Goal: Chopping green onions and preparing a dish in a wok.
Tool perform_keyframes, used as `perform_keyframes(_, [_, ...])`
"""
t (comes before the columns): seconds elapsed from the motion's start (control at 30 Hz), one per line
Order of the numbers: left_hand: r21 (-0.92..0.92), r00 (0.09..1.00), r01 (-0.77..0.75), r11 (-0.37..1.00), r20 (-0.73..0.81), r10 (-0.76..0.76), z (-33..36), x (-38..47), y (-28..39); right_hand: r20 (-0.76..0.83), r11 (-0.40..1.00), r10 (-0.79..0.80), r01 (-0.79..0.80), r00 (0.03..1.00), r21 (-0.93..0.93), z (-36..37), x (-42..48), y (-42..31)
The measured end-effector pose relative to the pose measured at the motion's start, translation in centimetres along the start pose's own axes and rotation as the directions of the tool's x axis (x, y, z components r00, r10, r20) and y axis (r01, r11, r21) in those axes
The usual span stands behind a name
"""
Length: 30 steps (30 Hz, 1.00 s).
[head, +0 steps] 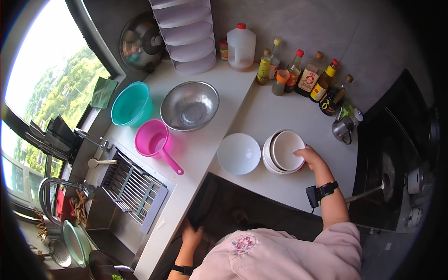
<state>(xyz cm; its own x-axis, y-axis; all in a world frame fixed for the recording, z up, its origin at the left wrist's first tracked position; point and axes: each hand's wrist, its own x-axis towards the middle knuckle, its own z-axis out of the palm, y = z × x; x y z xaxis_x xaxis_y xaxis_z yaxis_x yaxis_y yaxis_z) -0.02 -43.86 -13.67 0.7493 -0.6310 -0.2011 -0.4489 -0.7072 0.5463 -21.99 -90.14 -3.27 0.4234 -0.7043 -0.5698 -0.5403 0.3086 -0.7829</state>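
Note:
My right hand [309, 156] grips the right rim of the top white bowl [287, 148], its thumb inside the bowl. That bowl is tilted and rests in a stack of white bowls [268, 161] on the counter. Just left of the stack stands a wider white bowl [239, 154]. My left hand [191, 235] hangs low beside the counter's edge, near the sink; nothing can be seen in it, and its fingers are partly in shadow.
A pink dipper [153, 139], a teal basin [132, 105] and a steel colander [190, 106] stand on the left counter. A drying rack [134, 187] spans the sink. Several sauce bottles [308, 77] line the wall. A ladle handle [364, 193] juts from the stove side, near my right forearm.

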Motion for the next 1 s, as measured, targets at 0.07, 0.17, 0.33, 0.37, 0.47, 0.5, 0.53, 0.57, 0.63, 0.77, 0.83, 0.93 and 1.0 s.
perform_keyframes(0.07, [-0.040,0.997,-0.042,0.998,0.056,0.044,-0.5,0.3,0.7,0.005,0.998,-0.007,0.007,1.000,0.069,-0.2,-0.2,0.1])
perform_keyframes(0.17, [0.018,0.951,0.057,0.998,0.303,-0.060,-0.4,-0.8,1.3,-0.025,0.993,0.066,-0.063,0.998,0.101,-0.1,0.4,1.1])
perform_keyframes(0.33, [-0.114,0.816,0.041,0.993,0.577,0.033,0.2,-0.6,4.4,-0.046,0.987,0.050,-0.042,0.998,0.152,0.3,-0.3,0.9])
perform_keyframes(0.37, [-0.164,0.787,0.013,0.986,0.611,0.091,0.9,-0.5,4.7,-0.040,0.986,0.047,-0.040,0.998,0.162,0.2,-0.6,0.8])
perform_keyframes(0.47, [-0.388,0.726,-0.061,0.920,0.616,0.307,4.3,-0.1,6.2,-0.053,0.969,0.002,0.011,0.999,0.247,-0.2,0.0,2.2])
perform_keyframes(0.5, [-0.543,0.693,-0.102,0.834,0.562,0.451,5.1,-0.2,7.0,-0.053,0.970,-0.001,0.014,0.999,0.243,-0.1,-0.1,2.4])
perform_keyframes(0.53, [-0.546,0.693,-0.105,0.831,0.559,0.455,5.2,0.4,8.5,-0.053,0.961,0.021,-0.005,0.998,0.275,0.1,-0.1,2.6])
perform_keyframes(0.57, [-0.523,0.560,-0.154,0.838,0.653,0.510,4.7,1.5,10.5,-0.052,0.952,0.037,-0.020,0.998,0.305,0.4,-0.3,2.6])
perform_keyframes(0.63, [-0.504,0.430,-0.207,0.838,0.723,0.541,4.0,2.8,12.7,-0.056,0.944,0.027,-0.007,0.998,0.330,0.8,-1.0,2.8])
perform_keyframes(0.77, [-0.659,0.561,-0.148,0.737,0.558,0.612,1.5,4.6,14.6,-0.103,0.897,0.019,0.029,0.995,0.440,-0.3,-2.7,6.0])
perform_keyframes(0.83, [-0.724,0.647,-0.054,0.688,0.500,0.576,0.0,5.1,14.0,-0.158,0.909,0.040,0.030,0.987,0.415,0.4,-4.9,5.3])
perform_keyframes(0.93, [-0.814,0.607,0.309,0.492,0.567,0.557,-2.4,5.8,14.3,0.008,0.877,-0.088,0.074,0.996,0.475,2.7,-10.5,1.7])
perform_keyframes(1.0, [-0.843,0.642,0.413,0.344,0.538,0.546,-3.4,5.3,14.5,0.103,0.905,-0.112,0.058,0.988,0.422,5.9,-14.5,-1.5])
